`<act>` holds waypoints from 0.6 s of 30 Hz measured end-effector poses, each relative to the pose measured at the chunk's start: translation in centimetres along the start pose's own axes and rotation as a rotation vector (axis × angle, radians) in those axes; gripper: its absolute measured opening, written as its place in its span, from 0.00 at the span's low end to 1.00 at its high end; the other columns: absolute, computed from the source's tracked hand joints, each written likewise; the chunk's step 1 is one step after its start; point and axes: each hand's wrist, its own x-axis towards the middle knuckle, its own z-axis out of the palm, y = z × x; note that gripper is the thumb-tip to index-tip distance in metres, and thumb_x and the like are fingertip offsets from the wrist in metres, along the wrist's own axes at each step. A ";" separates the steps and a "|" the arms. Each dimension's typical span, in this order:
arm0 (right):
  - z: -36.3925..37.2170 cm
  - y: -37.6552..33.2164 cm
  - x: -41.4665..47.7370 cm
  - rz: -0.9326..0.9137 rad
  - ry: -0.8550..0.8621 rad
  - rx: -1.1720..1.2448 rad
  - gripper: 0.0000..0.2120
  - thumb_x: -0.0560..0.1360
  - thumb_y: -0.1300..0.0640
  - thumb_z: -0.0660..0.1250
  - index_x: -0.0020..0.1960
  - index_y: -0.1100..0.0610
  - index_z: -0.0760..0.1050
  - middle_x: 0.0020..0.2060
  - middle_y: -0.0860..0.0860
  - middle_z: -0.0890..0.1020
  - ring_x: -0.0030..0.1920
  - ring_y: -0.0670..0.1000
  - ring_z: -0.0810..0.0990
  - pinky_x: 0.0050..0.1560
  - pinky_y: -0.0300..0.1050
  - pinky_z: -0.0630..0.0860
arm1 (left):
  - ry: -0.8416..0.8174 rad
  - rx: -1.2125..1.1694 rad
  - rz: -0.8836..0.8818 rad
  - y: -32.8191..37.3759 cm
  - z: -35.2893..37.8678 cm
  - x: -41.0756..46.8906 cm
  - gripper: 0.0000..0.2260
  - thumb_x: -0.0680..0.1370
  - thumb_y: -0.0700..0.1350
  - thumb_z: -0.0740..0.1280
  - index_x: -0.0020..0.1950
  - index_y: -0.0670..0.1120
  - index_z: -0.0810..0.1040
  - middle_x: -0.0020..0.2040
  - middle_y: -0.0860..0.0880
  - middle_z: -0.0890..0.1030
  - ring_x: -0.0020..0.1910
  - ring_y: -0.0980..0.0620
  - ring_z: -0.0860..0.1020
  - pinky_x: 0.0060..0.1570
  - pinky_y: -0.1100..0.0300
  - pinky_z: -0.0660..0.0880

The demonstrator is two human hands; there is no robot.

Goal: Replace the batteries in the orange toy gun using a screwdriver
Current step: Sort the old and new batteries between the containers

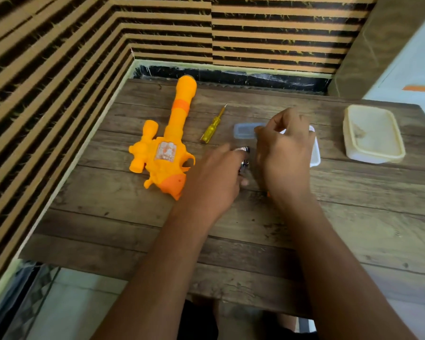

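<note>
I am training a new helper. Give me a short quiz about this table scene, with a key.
1. True or false: the screwdriver lies on top of the toy gun.
2. Which lies farthest left on the table? A) toy gun B) screwdriver C) cream tub
3. Fill in: the screwdriver's handle is ____ in colour.
Key: 1 false; 2 A; 3 yellow.

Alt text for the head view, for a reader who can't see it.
Two hands work over a wooden table: the left hand grips what look like batteries, the right hand is at a clear box. An orange toy gun and yellow screwdriver lie untouched nearby.
</note>
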 end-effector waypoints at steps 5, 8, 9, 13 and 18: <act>0.7 -0.4 0.2 0.053 -0.200 -0.107 0.03 0.70 0.65 0.71 0.43 0.60 0.82 0.59 0.57 0.75 0.60 0.63 0.71 0.48 0.48 0.51 | 0.006 0.112 -0.023 1.1 -0.7 0.1 0.16 0.77 0.38 0.73 0.63 0.52 0.83 0.62 0.48 0.78 0.63 0.42 0.76 0.47 0.50 0.73; 0.8 -0.7 0.4 0.088 -0.286 -0.141 0.08 0.68 0.64 0.74 0.47 0.58 0.84 0.61 0.56 0.75 0.63 0.64 0.69 0.48 0.51 0.54 | 0.019 0.112 -0.057 1.3 -1.1 -0.1 0.13 0.78 0.37 0.72 0.60 0.50 0.84 0.60 0.47 0.78 0.62 0.42 0.76 0.44 0.53 0.66; 0.8 -0.8 0.5 0.091 -0.303 -0.141 0.09 0.68 0.64 0.75 0.48 0.58 0.85 0.61 0.56 0.75 0.63 0.64 0.69 0.48 0.52 0.54 | 0.020 0.111 -0.064 1.4 -1.2 -0.2 0.12 0.78 0.38 0.72 0.60 0.49 0.84 0.60 0.47 0.78 0.62 0.42 0.77 0.44 0.53 0.66; 0.7 -1.0 0.6 0.083 -0.335 -0.155 0.09 0.68 0.64 0.75 0.49 0.58 0.85 0.62 0.55 0.74 0.65 0.62 0.67 0.49 0.52 0.53 | 0.025 0.121 -0.090 1.7 -1.3 -0.4 0.11 0.79 0.40 0.72 0.60 0.49 0.83 0.62 0.48 0.78 0.63 0.43 0.76 0.46 0.54 0.66; 0.4 -1.0 0.7 0.097 -0.383 -0.150 0.14 0.66 0.66 0.75 0.51 0.56 0.84 0.65 0.54 0.73 0.67 0.60 0.65 0.50 0.53 0.54 | 0.054 0.067 -0.106 1.8 -1.3 -0.5 0.13 0.79 0.40 0.73 0.63 0.49 0.79 0.65 0.49 0.78 0.65 0.44 0.76 0.47 0.55 0.67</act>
